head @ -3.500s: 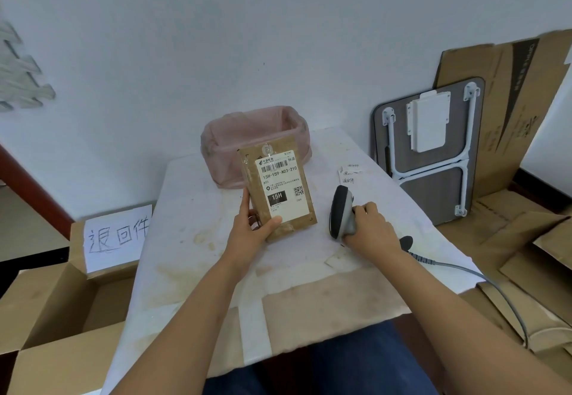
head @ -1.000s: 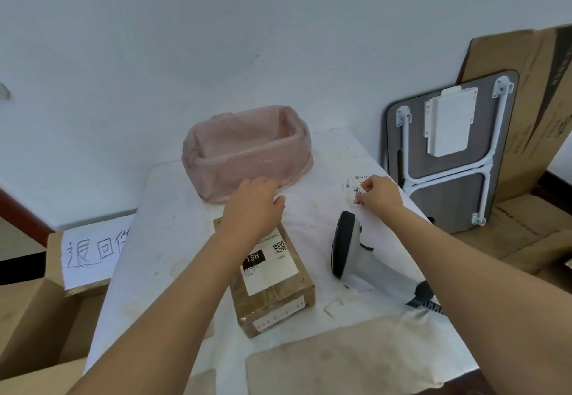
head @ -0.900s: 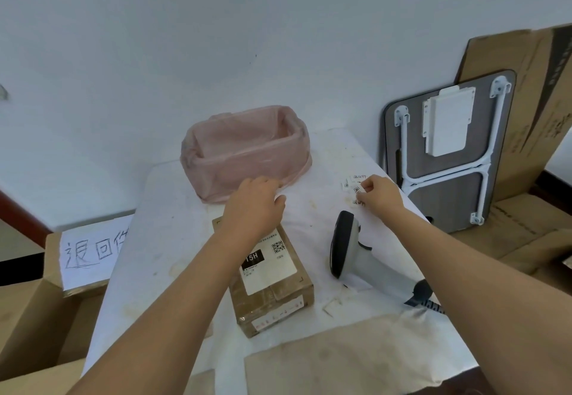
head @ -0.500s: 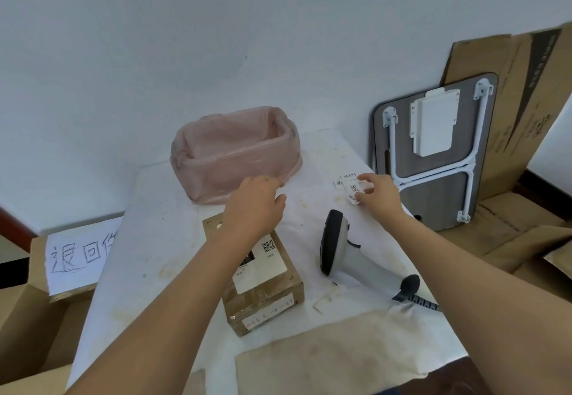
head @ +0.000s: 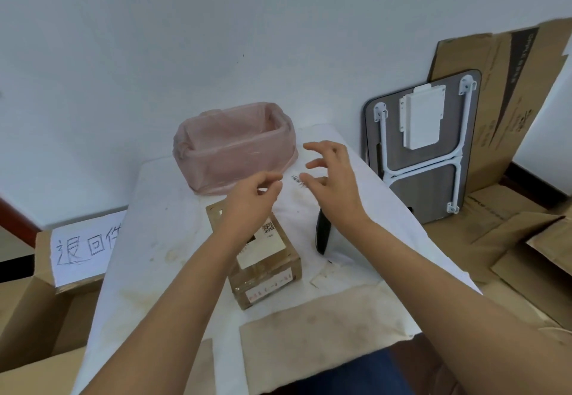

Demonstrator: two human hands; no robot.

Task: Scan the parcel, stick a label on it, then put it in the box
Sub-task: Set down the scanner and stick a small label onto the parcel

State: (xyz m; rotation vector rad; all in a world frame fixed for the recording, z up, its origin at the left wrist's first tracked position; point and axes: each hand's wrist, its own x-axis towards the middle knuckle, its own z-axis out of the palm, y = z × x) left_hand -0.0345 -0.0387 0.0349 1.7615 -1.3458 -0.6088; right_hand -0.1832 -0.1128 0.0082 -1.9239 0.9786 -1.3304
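Note:
The brown parcel, with a white shipping label on top, lies flat on the white-covered table. My left hand hovers over its far end with its fingers curled and nothing visible in them. My right hand is raised just to the right. Its thumb and forefinger pinch a small white label and its other fingers are spread. The label hangs between the two hands. The scanner lies on the table under my right wrist, partly hidden. An open cardboard box with a handwritten sign stands left of the table.
A bin lined with a pink bag stands at the table's far end. A folded table and flattened cardboard lean on the wall at right. More cardboard lies on the floor there.
My right hand lifted off the labels on the table and moved left with one label. My left hand rose off the parcel towards it. Before that, the parcel and scanner were laid down.

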